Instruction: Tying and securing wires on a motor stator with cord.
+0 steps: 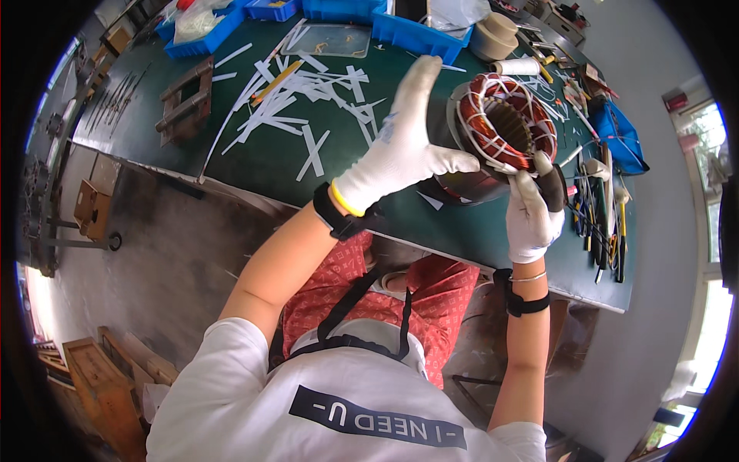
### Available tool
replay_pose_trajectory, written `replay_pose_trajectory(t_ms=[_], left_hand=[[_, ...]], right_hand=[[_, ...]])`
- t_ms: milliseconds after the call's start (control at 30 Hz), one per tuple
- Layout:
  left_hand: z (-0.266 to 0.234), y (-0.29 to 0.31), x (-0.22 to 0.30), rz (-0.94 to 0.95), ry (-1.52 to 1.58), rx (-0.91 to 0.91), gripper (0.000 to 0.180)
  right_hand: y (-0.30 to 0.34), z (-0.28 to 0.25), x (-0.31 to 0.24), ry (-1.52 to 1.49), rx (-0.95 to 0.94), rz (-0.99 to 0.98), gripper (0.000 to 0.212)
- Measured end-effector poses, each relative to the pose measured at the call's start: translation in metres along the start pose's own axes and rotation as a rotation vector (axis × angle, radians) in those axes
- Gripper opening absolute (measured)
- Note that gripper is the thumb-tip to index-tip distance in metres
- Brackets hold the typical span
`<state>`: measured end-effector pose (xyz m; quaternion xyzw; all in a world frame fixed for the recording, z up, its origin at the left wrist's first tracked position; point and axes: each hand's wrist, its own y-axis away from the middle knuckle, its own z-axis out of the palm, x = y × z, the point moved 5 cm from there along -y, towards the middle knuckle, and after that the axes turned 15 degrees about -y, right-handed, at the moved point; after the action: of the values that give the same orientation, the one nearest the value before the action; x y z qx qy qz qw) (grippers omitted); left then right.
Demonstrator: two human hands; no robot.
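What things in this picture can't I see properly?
All in the head view:
- Copper coil: its lower end hides inside the metal cylinder.
- Left hand and right hand: gloves hide the fingers' skin.
- Blue bin: cut off by the top edge.
- Thin rods: tips too small.

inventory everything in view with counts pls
stator: one, copper-red and white, table's right half
strips: many, white, table's left half
stick: one, yellow, on strips
table: one, green, centre
bins: at least four, blue, far edge
tray: one, clear, near bins
frame: one, brown, table's left
rods: several, dark, far left
spool: one, white, beyond stator
tools: several, mixed, table's right
shirt: one, white, bottom
left hand: one, white-gloved, left of stator
right hand: one, white-gloved, touching stator
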<state>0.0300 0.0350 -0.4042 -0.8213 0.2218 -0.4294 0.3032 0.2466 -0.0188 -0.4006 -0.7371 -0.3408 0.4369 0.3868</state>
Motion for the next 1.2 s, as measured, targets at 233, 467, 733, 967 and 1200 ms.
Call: replay_pose_trajectory(t_ms=[233,467,733,967,1200], left_hand=[[0.007,-0.032,-0.012,-0.028,0.194,-0.191,0.127],[-0.008,-0.055,-0.01,0.243,0.035,-0.165,0.106],[-0.014,-0.065,0.005,0.557,-0.033,-0.003,0.086],[-0.005,-0.03,0.07,0.67,-0.159,-0.151,0.029],[0.003,-0.03,0.073,0.735,-0.205,-0.156,0.025]], right_hand=[[-0.005,-0.001,-0.007,0.211,0.0,-0.226,0.031],[-0.002,-0.004,-0.005,0.124,-0.019,-0.112,0.026],[-0.001,-0.008,-0.006,0.166,-0.025,-0.109,0.03],[-0.009,0.001,-0.008,-0.067,0.043,0.009,0.032],[-0.028,-0.012,-0.014,-0.026,-0.037,-0.103,0.026]])
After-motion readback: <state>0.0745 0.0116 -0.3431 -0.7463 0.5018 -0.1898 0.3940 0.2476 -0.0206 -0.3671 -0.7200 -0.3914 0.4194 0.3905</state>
